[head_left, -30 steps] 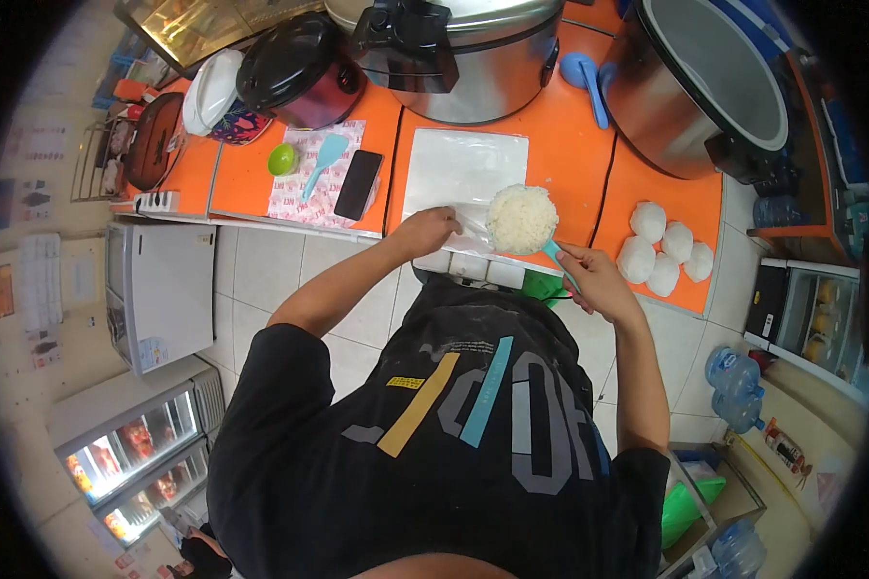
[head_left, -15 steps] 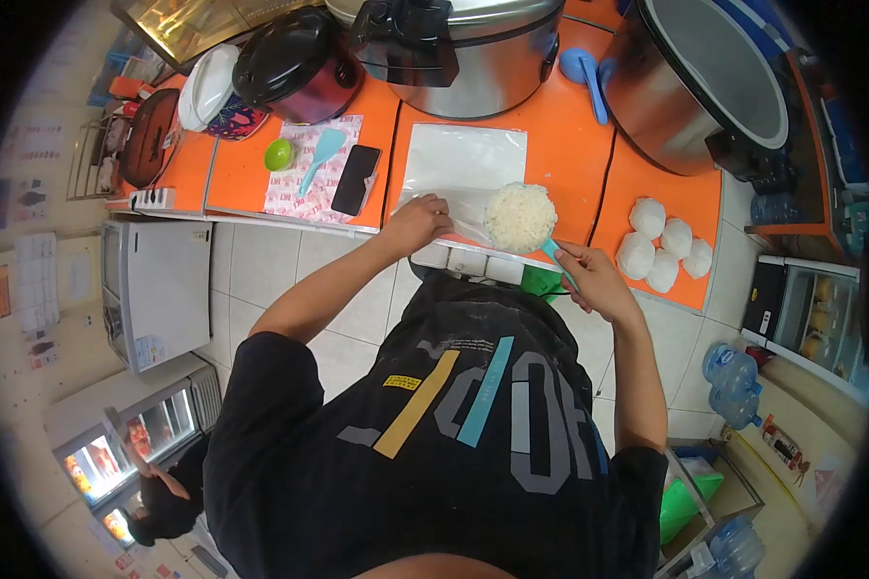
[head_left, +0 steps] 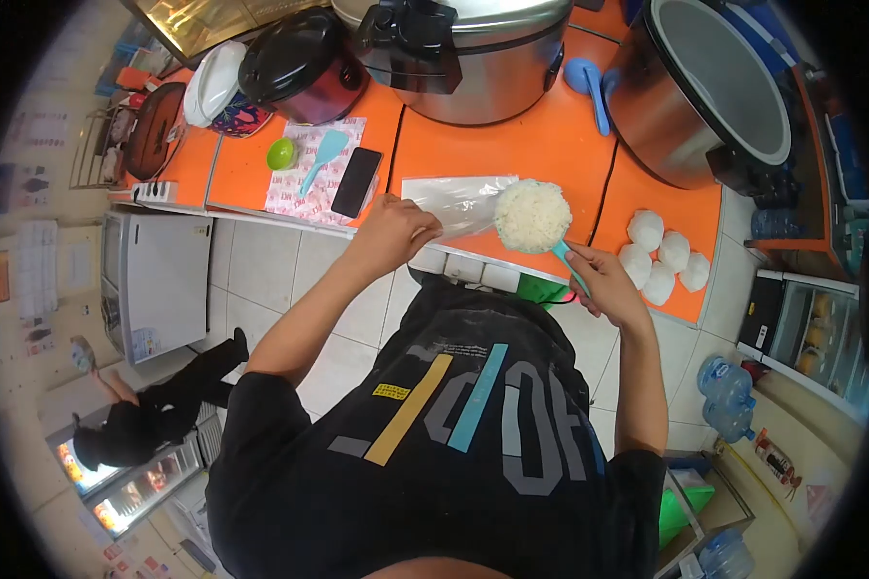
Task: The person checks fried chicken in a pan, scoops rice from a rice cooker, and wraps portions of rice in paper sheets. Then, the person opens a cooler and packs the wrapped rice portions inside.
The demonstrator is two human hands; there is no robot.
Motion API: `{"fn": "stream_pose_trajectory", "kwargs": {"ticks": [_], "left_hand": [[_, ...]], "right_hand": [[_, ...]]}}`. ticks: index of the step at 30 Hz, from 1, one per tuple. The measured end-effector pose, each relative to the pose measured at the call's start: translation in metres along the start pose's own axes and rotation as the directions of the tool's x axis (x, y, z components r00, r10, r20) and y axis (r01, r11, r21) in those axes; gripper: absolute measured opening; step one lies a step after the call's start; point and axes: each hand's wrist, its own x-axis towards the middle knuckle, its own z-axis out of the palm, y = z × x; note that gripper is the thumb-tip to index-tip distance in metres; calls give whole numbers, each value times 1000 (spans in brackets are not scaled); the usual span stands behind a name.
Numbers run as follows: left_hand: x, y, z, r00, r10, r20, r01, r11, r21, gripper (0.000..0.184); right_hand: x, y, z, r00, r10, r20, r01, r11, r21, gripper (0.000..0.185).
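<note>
First: State the grip of each hand.

Second: The person's right hand [head_left: 603, 288] is clenched on the slim turquoise handle of a round scoop [head_left: 571, 266]. The left hand [head_left: 396, 234] appears to pinch the near left part of a clear, glossy plastic sheet [head_left: 459, 201]; thumb and fingertips come together there.

First: Where is the white, heaped rice [head_left: 533, 217]?

Second: In the scoop, just ahead and to the left of the right hand's grip. The sheet lies between the left hand's pinch and the scoop, on the flat orange tabletop [head_left: 502, 152].

First: What is done, and what is open?

Second: In judgement, the scoop is filled. The rice is bare and held in the scoop; none is visible on the sheet. Five rounded white bundles [head_left: 674, 253] sit to the right of the right hand's grip and appear finished.

First: Other items near?

Second: Beyond and left of the left hand's pinch, a black rectangular phone [head_left: 356, 181] lies on pink-and-white printed paper [head_left: 290, 200].

First: List what is obscured.

Second: The scoop's bowl is nearly covered by rice. Whether it touches the sheet or the tabletop cannot be told. The left fingers hide the pinched edge, and glare blurs whether the sheet is single or an open bag. The bundles' contents cannot be made out.
</note>
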Motion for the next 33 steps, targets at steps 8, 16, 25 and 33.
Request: {"fn": "stream_pose_trajectory", "kwargs": {"ticks": [8, 16, 25, 33], "left_hand": [[-6, 35, -1, 985, -24, 172, 50, 987, -150, 11], [-17, 56, -27, 957, -84, 277, 118, 987, -106, 12], [11, 68, -86, 980, 24, 198, 83, 856, -511, 10], [34, 65, -178, 974, 1, -228, -75, 945, -318, 9]], "right_hand": [[-19, -2, -32, 993, 10, -118, -4, 999, 52, 40], [-40, -2, -37, 979, -22, -204, 25, 1000, 15, 40], [-40, -5, -37, 976, -14, -216, 25, 999, 48, 40], [-45, 0, -41, 972, -34, -231, 43, 999, 33, 39]]}}
